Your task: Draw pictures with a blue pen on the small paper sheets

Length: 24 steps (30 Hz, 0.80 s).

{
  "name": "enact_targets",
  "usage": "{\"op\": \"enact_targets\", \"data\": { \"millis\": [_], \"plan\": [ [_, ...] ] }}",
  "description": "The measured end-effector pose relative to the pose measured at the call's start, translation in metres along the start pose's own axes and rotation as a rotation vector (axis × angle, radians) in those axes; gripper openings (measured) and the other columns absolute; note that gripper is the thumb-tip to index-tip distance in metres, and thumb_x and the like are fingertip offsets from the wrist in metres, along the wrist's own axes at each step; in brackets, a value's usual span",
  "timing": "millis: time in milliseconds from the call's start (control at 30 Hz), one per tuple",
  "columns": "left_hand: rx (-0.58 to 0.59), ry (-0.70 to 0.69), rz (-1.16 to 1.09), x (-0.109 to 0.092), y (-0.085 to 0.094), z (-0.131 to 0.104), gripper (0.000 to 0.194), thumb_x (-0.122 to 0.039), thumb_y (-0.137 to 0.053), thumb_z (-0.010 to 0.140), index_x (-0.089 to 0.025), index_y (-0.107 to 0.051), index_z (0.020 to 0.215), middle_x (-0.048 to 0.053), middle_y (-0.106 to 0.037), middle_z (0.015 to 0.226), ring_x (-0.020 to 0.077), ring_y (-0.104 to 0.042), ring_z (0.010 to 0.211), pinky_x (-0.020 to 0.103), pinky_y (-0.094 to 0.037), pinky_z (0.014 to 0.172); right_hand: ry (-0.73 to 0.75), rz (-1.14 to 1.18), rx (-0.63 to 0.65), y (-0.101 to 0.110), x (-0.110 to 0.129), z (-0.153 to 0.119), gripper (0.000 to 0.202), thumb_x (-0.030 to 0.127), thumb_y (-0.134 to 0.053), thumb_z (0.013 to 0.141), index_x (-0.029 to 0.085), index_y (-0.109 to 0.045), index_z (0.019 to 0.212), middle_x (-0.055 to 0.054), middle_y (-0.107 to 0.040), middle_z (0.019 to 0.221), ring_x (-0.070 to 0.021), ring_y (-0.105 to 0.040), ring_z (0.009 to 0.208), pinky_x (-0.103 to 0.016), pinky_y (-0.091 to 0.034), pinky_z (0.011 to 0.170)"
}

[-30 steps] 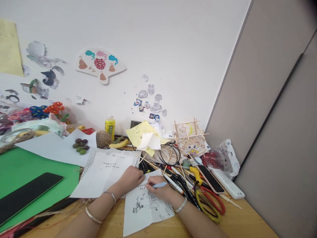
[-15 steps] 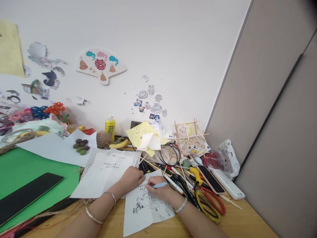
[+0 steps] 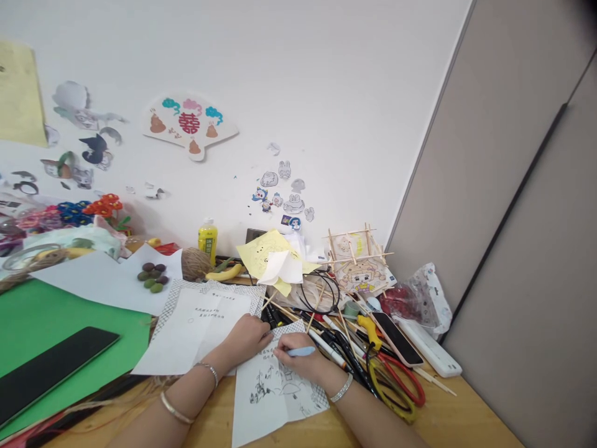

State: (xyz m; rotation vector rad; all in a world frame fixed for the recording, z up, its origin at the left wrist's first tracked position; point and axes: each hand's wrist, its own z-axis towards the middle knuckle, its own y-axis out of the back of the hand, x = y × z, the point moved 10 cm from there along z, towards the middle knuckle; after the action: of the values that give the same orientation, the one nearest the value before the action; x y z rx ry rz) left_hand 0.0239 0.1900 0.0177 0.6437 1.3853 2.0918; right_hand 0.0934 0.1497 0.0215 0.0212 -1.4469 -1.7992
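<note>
On our wooden table [image 3: 217, 410], a drawn-on sheet [image 3: 261, 417] lies at six o'clock.
A heap of markers [image 3: 329, 348] sprawls beside it toward five; our left hand [image 3: 247, 336] rests at its upper edge at seven, fingers curled, their tips hidden, so we cannot tell their grip. Our right hand [image 3: 301, 364], at six, clamps its fingers on a blue pen [image 3: 302, 351]. Too light a left-hand press could let the sheet skid, spoiling our lines.

The fan-shaped cutout [image 3: 190, 126] on the wall [image 3: 336, 112] bears the red character 囍 [image 3: 189, 123]; handwriting on the left sheet [image 3: 191, 330] and right sheet [image 3: 275, 392] is illegible.
</note>
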Motion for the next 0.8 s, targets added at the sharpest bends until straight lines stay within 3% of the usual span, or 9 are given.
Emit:
{"op": "enact_targets", "data": {
  "millis": [800],
  "plan": [
    [-0.008,-0.012,0.002,-0.0003,-0.0004,0.0004,0.033,-0.030,-0.039,0.087,-0.018,-0.057,0.061,0.005,-0.064,0.061,0.0185,-0.059,0.059,0.028,-0.037,0.058,-0.010,-0.020,0.013,-0.0018,-0.0020,0.0000,0.015,0.022,-0.055,0.082,0.017,-0.057,0.068,0.002,-0.059,0.066,-0.0122,-0.051,0.063,-0.021,-0.034,0.057]
  ]
}}
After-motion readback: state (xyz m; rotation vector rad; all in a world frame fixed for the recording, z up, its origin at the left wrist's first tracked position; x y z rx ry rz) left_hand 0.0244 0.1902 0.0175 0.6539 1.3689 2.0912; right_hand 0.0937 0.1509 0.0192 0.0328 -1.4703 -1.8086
